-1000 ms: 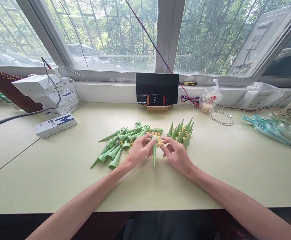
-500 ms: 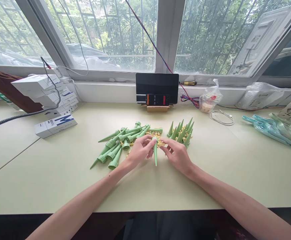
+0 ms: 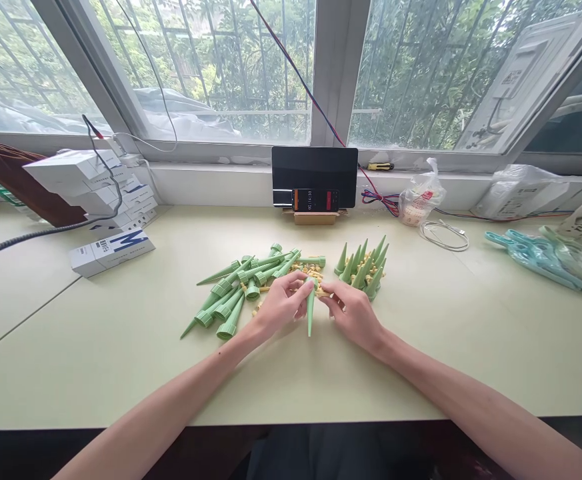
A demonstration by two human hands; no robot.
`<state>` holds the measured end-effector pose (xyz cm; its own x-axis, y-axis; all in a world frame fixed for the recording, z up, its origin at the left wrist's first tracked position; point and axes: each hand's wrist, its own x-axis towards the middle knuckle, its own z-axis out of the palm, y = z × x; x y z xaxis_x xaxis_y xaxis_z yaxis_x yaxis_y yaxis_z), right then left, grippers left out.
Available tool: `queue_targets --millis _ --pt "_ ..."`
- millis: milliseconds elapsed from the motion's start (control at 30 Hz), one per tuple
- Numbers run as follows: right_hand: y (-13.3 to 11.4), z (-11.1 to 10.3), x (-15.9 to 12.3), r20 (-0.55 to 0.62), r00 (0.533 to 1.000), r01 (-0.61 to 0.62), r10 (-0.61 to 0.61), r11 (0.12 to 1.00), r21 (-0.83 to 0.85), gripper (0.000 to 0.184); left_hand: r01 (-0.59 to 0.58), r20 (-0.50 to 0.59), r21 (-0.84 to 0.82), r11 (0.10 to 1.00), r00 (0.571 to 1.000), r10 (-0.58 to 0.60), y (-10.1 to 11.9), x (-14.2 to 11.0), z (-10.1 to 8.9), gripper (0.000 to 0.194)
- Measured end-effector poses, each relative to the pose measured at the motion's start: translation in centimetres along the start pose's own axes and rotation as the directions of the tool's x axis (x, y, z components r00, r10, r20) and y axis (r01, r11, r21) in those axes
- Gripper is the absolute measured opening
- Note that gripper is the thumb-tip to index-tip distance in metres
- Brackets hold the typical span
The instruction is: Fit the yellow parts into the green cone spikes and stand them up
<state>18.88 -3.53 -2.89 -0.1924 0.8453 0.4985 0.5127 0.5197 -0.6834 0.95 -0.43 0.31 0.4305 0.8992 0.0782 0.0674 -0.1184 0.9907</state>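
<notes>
Right, widest first: barred windows run across the back, leafy green behind the glass, and below them spreads the smooth, pale yellow-green table. Over on the left, glossy white boxes make a crooked stack beside a brown slab, with a ribbed dark cord draped across them. At the back, a flat black screen stands behind a phone, both above a small cardboard block. Off to the right, there's a crinkly clear bag, then teal plastic tools in shiny wrapping, and a thin white cable looped in a coil.

Now the middle! Ridged-collared green cones lie crisscrossed near the left forearm, while a cluster of upright cones bristles beyond the right hand, yellow bits packed between them. The left hand has its thumb and fingers clamped round the wide end of a green spike, its smooth tip pointing back towards the person. Right-hand fingertips are together, pinching a small yellow piece just beside the collar. Both hands partly block the loose yellow pile behind them.
</notes>
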Motion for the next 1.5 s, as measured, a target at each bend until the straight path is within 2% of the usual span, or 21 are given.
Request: queue_targets --millis 167,400,600,833,1000,1133,1333,1500 --pt "-0.5 -0.2 0.2 0.044 0.999 -0.013 0.013 1.000 -0.003 0.017 -0.004 0.009 0.044 0.999 1.000 0.003 0.2 -0.1 0.1 0.031" --pt "-1.1 -0.4 0.4 0.097 0.995 -0.021 0.020 1.000 0.011 0.030 -0.026 0.018 0.092 0.995 1.000 0.025 -0.3 -0.1 0.0 0.032" --pt "-1.2 -0.5 0.4 0.116 0.993 -0.044 0.037 0.998 0.050 0.032 -0.048 0.038 0.109 0.993 0.998 0.044 -0.9 0.0 -0.1 0.034" --pt "-1.2 -0.5 0.3 0.155 0.978 -0.157 0.137 0.979 0.126 0.035 -0.101 0.054 0.153 0.983 0.994 0.093 -0.9 -0.1 -0.1 0.030" --pt "-1.6 -0.7 0.4 0.175 0.964 -0.234 0.202 0.954 0.189 0.034 -0.087 0.042 0.130 0.988 0.996 0.082 -0.5 -0.2 0.0 0.029" --pt "-1.8 -0.9 0.4 0.115 0.977 -0.198 0.179 0.961 0.190 0.024 -0.045 0.003 0.038 0.998 0.999 0.045 -0.2 0.0 -0.1 0.028" --pt "-1.2 -0.9 0.4 0.021 0.996 -0.093 0.091 0.989 0.119 0.022 0.058 -0.025 -0.105 0.993 0.998 -0.061 -0.3 0.3 -0.2 0.028" --pt "-0.6 -0.7 0.3 0.000 1.000 -0.010 0.010 0.997 0.073 0.015 0.057 -0.015 -0.091 0.994 0.998 -0.059 -0.4 0.2 -0.2 0.028"
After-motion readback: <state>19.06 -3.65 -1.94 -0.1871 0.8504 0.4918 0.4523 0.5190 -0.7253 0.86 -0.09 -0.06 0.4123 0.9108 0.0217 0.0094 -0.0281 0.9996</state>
